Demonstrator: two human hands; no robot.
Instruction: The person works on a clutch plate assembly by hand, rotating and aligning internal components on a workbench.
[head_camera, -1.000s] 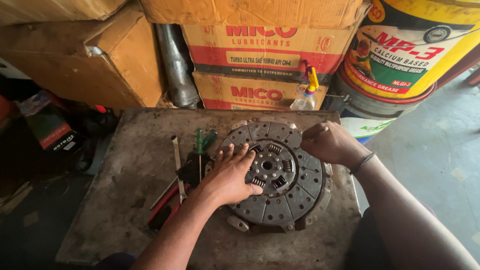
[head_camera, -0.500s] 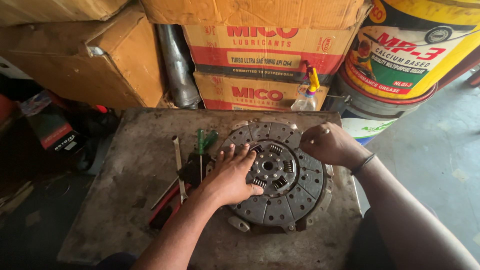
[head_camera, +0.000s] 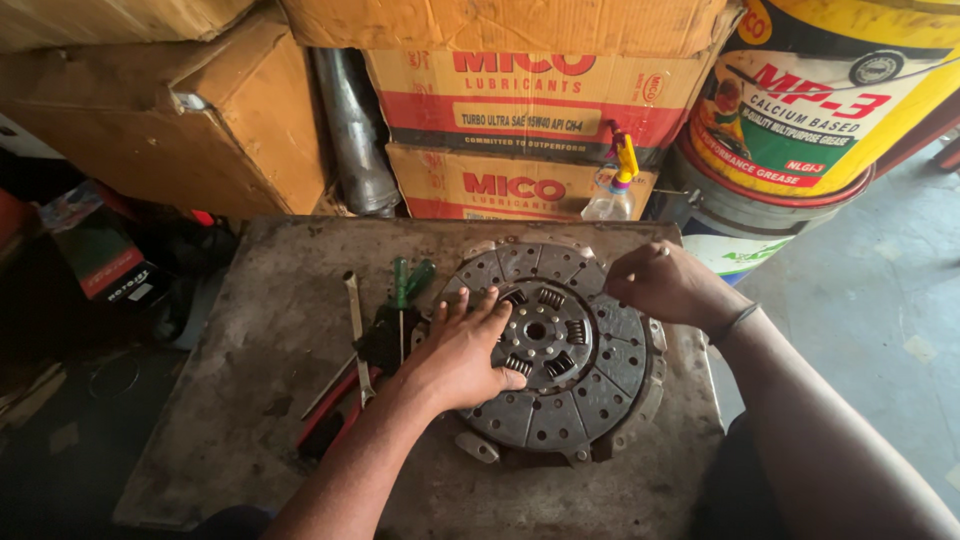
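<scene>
Yellow drum (head_camera: 850, 110) back right, cardboard boxes (head_camera: 520, 110) behind counter (head_camera: 250, 380). Clutch disc (head_camera: 560, 350) flat at counter centre-right. Left hand (head_camera: 462, 352) spread open, palm pressing disc's left side; right hand (head_camera: 665, 285) curled on upper right rim - grip unclear. Screwdrivers, wrench (head_camera: 353, 320) just left. Squeeze bottle (head_camera: 612, 195) behind.

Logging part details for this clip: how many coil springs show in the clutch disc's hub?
4 on the clutch disc: upper left, top, right, lower right. A fifth at lower left sits partly under the left hand; more may be hidden.
</scene>
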